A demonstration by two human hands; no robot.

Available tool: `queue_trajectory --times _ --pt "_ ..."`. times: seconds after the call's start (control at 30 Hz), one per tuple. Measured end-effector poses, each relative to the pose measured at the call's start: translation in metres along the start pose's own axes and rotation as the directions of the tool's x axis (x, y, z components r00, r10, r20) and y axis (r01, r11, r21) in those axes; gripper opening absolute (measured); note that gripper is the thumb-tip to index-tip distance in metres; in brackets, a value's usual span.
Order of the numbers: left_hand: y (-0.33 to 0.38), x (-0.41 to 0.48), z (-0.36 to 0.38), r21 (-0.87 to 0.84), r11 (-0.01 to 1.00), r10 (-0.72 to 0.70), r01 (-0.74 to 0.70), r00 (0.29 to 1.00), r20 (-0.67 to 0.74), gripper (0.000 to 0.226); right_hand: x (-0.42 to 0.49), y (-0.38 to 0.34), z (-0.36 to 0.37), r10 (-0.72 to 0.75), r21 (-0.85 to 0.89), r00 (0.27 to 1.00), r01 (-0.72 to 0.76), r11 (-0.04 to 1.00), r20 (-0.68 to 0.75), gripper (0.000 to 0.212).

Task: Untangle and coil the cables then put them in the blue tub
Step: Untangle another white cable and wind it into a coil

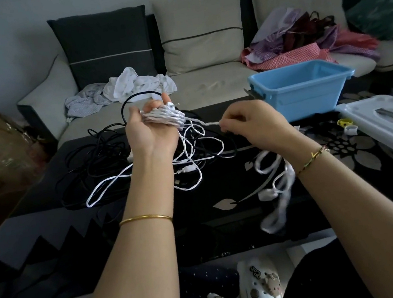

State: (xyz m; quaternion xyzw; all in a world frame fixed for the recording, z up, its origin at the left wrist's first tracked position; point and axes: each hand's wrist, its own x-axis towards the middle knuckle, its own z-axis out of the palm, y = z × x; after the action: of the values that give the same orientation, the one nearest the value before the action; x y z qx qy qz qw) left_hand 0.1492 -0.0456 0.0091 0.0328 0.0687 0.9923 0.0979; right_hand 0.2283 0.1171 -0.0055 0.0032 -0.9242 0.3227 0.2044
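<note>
While the white cable (161, 119) goes round the left hand (149, 132): coiling is the step in hand, judging by the head view, and the untangling looks only part done.
Coil side: the left hand is palm up with its fingers nearly straight. Turns of the white cable are wrapped round them, and the thumb stands beside the bundle.
Feeding side: the right hand (249, 122) has its fingers curled and pinches a taut strand of the white cable that runs across from the coil.
Loose remainder: white loops lie on the dark table (49, 220), crossing the black cables (91, 163) heaped beyond the left wrist.
Tub: the blue tub (309, 98) stands on the table beyond the right hand, apart from the coil. No cable shows in it.
Next move: probably another turn laid over the fingers. The strand must feed free of the black heap, and any snag there would need freeing first.
Hard to make out: the blurred white loops (278, 182) hang below the right wrist, and I cannot tell whether they belong to the same cable. The left arm hides part of the tangle, and the tub's floor is mostly out of sight.
</note>
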Motion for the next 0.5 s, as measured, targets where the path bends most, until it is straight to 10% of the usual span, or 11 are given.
queue_trajectory --times 0.5 --pt "-0.028 -0.008 0.012 0.517 0.85 0.101 -0.102 0.994 0.031 0.033 -0.014 -0.031 -0.011 -0.085 0.077 0.966 0.068 0.995 0.245 0.036"
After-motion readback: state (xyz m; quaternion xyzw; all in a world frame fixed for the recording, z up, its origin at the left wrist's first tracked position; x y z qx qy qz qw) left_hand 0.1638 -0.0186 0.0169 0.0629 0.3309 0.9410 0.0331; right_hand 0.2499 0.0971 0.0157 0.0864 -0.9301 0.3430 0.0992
